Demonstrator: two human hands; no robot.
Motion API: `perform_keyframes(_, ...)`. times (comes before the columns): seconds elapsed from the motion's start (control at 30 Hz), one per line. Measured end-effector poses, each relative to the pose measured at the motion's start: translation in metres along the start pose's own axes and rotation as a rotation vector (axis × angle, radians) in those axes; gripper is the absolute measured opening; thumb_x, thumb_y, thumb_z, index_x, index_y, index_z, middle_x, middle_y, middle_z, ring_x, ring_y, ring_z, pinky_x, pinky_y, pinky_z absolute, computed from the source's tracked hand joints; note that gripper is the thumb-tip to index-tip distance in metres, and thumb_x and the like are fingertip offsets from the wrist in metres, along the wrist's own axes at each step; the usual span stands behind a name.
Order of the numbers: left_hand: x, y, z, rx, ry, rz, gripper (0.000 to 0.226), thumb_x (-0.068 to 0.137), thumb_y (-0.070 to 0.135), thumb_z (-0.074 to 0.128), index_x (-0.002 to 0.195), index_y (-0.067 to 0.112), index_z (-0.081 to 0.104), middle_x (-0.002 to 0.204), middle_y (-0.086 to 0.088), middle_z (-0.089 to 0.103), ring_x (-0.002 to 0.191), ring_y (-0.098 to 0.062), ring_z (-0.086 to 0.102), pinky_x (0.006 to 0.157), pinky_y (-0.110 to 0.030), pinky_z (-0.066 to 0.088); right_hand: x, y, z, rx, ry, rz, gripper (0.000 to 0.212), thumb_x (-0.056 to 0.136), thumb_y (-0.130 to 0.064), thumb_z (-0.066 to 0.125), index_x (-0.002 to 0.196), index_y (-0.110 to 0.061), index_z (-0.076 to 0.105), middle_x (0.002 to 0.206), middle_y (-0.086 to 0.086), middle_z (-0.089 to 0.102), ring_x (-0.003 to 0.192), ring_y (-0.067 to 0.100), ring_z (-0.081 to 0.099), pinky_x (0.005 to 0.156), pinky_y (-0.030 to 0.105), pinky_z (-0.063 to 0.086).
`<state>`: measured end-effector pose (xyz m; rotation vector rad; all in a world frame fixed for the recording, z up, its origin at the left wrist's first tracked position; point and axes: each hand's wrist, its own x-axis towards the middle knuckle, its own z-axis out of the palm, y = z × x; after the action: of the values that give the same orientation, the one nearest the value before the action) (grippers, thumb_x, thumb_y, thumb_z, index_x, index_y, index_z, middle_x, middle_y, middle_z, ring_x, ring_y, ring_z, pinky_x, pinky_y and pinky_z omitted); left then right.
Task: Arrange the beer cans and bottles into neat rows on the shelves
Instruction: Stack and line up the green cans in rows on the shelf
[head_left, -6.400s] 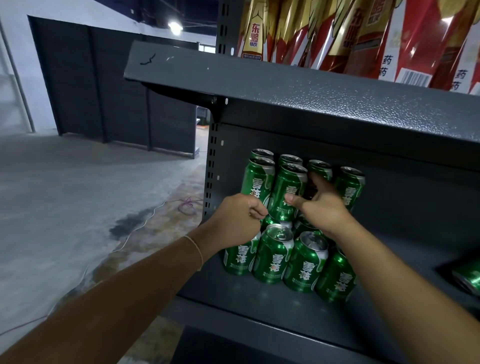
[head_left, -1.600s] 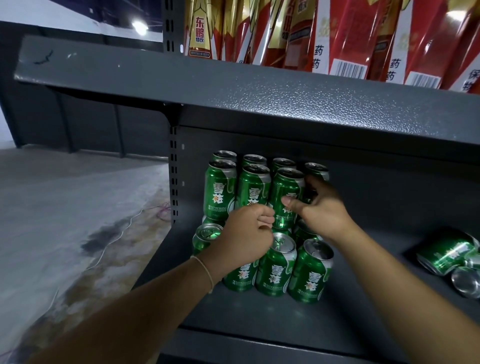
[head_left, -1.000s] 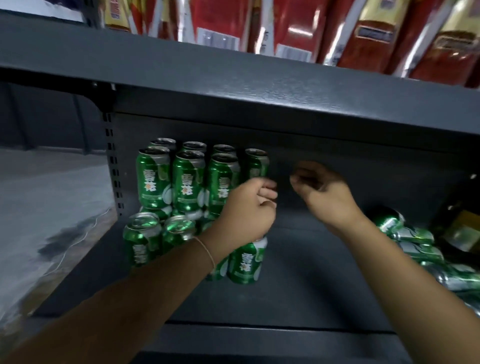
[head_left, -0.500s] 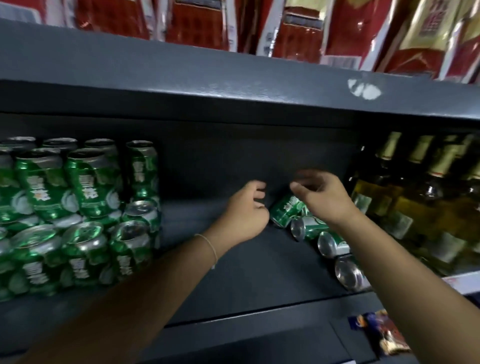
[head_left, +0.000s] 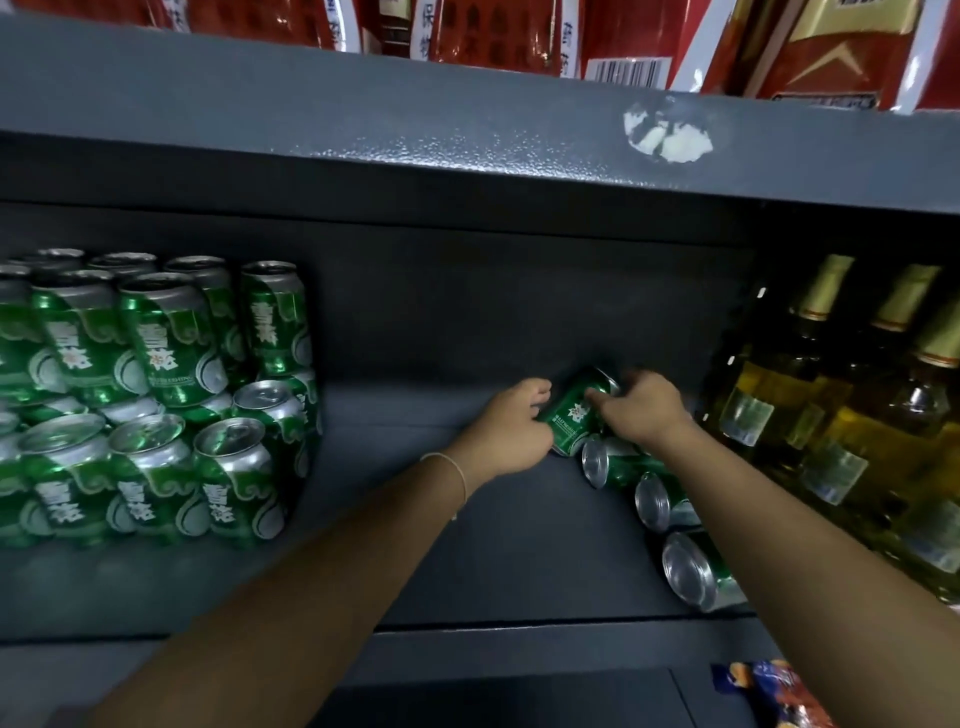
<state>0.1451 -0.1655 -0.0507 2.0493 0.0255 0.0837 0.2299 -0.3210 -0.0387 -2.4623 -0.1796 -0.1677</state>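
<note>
Right of frame centre, a green aluminium beer can (head_left: 574, 413) lies tipped, its long axis slanting up-right; the left hand (head_left: 511, 428) clasps its base, the right hand (head_left: 641, 408) its top.

My head camera gives me a dim picture. Light falls from above and in front: it glints off the textured front lip of the upper shelf (head_left: 467, 150) and off the red packets (head_left: 519, 36) standing on it, which show white glare streaks. Below that lip the lower shelf (head_left: 519, 545) sits in shadow, darkest along its back edge. The tops of the stacked green cans (head_left: 156, 395) at its left end catch soft highlights. Wide-angle distortion bows the shelf lines and tilts the bottles (head_left: 831, 395) at the right end. Both hands are slightly motion-blurred, and the picture goes soft toward its corners.
</note>
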Motion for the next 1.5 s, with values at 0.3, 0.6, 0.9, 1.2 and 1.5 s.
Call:
perform_keyframes(0.3,0.001,-0.019,-0.007,-0.002,0.121,-0.025,0.056,0.084,-0.008,0.044,0.138,0.006,0.045,0.138,-0.012,0.054,0.121,-0.021,0.056,0.102,-0.028,0.044,0.026,-0.004,0.009,-0.073,-0.06,0.054,0.07,0.084,-0.059,0.062,0.134,-0.011,0.053,0.136,0.011,0.058,0.124,0.031,0.054,0.099,0.031,0.044)
perform_keyframes(0.6,-0.014,-0.025,-0.035,0.042,0.126,-0.057,0.062,0.085,0.01,0.062,0.143,0.01,0.041,0.142,-0.007,0.05,0.122,-0.018,0.055,0.105,-0.036,0.045,0.004,-0.042,0.019,0.157,-0.019,-0.066,0.077,0.071,-0.044,0.083,0.136,-0.016,0.053,0.131,0.002,0.062,0.118,0.022,0.06,0.098,0.029,0.048)
perform_keyframes(0.9,-0.053,-0.028,-0.086,0.016,0.222,0.011,0.053,0.058,0.039,0.086,0.102,0.025,0.061,0.101,0.008,0.069,0.093,-0.01,0.066,0.087,-0.039,0.055,-0.04,-0.125,0.014,0.621,-0.088,-0.243,0.077,0.057,-0.03,0.093,0.125,-0.017,0.059,0.113,0.001,0.067,0.098,0.015,0.068,0.085,0.035,0.058)
perform_keyframes(1.2,-0.097,-0.03,-0.146,-0.1,0.436,0.067,0.044,0.057,0.037,0.089,0.091,0.024,0.066,0.088,0.008,0.073,0.082,-0.008,0.07,0.079,-0.037,0.059,-0.072,-0.181,0.031,0.728,-0.356,-0.397,0.051,0.062,-0.039,0.088,0.107,-0.02,0.074,0.094,-0.005,0.077,0.086,0.006,0.073,0.072,0.016,0.055)
perform_keyframes(1.5,-0.123,-0.043,-0.193,0.012,0.434,0.058,0.044,0.066,0.035,0.086,0.1,0.025,0.06,0.094,0.012,0.068,0.082,0.001,0.063,0.064,-0.014,0.049,-0.092,-0.222,0.068,0.824,-0.425,-0.348,0.064,0.051,-0.029,0.092,0.109,-0.01,0.071,0.104,0.008,0.075,0.099,0.026,0.072,0.095,0.048,0.054)
